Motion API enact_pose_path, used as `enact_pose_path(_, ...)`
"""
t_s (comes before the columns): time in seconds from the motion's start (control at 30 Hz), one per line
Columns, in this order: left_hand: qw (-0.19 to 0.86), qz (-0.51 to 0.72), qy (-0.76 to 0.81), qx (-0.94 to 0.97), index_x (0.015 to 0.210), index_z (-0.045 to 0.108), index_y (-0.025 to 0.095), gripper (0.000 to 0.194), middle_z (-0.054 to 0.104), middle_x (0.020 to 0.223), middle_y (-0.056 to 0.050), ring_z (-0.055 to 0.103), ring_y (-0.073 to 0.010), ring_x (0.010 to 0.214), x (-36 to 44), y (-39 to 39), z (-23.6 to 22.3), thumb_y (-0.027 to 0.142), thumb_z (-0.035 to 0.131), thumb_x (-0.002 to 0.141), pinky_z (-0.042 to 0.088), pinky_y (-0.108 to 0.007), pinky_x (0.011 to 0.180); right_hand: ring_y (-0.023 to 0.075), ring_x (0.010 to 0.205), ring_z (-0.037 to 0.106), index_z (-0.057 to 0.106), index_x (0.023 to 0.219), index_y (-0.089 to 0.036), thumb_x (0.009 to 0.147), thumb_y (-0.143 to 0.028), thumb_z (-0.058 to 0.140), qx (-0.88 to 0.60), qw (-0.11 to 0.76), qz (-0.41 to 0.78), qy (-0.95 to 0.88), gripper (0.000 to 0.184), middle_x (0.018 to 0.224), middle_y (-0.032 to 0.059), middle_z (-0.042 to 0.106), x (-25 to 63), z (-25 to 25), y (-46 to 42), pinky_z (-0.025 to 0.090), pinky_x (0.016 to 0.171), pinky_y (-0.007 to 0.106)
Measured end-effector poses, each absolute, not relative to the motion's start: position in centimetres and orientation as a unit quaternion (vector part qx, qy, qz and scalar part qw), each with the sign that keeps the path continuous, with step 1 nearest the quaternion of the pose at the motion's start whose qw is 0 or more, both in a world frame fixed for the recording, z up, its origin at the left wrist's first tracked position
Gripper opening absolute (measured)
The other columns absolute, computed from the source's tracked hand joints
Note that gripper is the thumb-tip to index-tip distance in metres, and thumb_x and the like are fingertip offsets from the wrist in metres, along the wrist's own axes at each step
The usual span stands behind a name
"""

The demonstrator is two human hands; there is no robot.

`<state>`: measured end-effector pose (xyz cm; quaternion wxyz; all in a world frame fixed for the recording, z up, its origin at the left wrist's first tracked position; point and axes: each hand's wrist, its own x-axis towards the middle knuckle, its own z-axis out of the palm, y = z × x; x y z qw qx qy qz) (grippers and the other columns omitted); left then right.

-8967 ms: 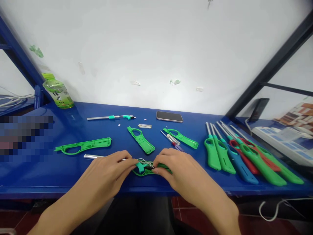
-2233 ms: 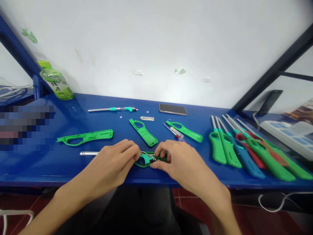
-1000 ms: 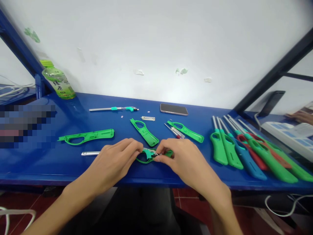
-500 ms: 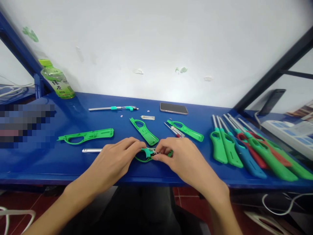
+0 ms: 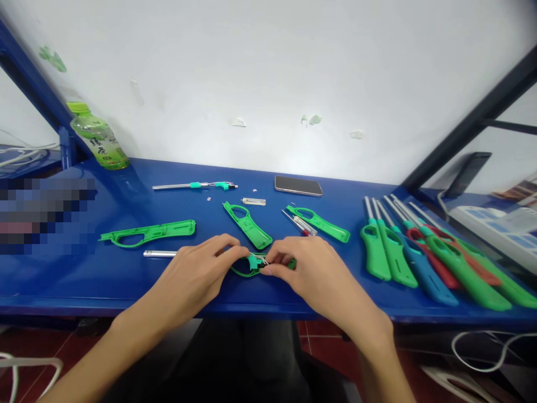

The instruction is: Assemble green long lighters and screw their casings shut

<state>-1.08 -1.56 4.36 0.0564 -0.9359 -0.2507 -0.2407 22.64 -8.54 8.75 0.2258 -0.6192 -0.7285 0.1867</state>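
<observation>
Near the table's front edge, a long-nosed gas lighter lies opened up between my hands. My left hand (image 5: 203, 266) is closed on its tube assembly; the silver metal tube (image 5: 159, 254) sticks out to the left. A teal trigger (image 5: 254, 262) shows just past my left fingertips, over a green handle half (image 5: 243, 273) mostly hidden by both hands. My right hand (image 5: 308, 263) pinches the igniter end with thin wires beside the trigger. Just behind lie another green handle half (image 5: 249, 226) and a thin screwdriver-like tool (image 5: 300, 222) with a red part.
Finished lighters (image 5: 413, 263) in green, blue and red lie at the right. More handle halves (image 5: 155, 232), a loose tube assembly (image 5: 195, 186), a clear fuel tank (image 5: 254, 201) and a phone (image 5: 297, 185) lie further back. A bottle (image 5: 98, 137) stands back left.
The tube's left end has tilted slightly up and shifted a little right, and the trigger has moved slightly right. My right hand stays in place.
</observation>
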Motion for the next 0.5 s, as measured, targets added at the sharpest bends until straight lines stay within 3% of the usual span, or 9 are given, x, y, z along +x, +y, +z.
enact_pose_path(0.5,0.034,-0.244,-0.242,-0.938,0.125,0.067,0.025,0.046,0.071,0.116,-0.003,0.056,-0.0098,0.059,-1.16,-1.50,4.53,-0.001,0.040,0.098,0.039,-0.024,0.055,0.0179,0.076,0.073,0.080,0.089,-0.028,0.097,-0.028,0.083,-0.625,0.218,0.188,-0.725,0.008,0.085,-0.0050,0.081,22.56,8.85,-8.45,0.043,0.066,0.030)
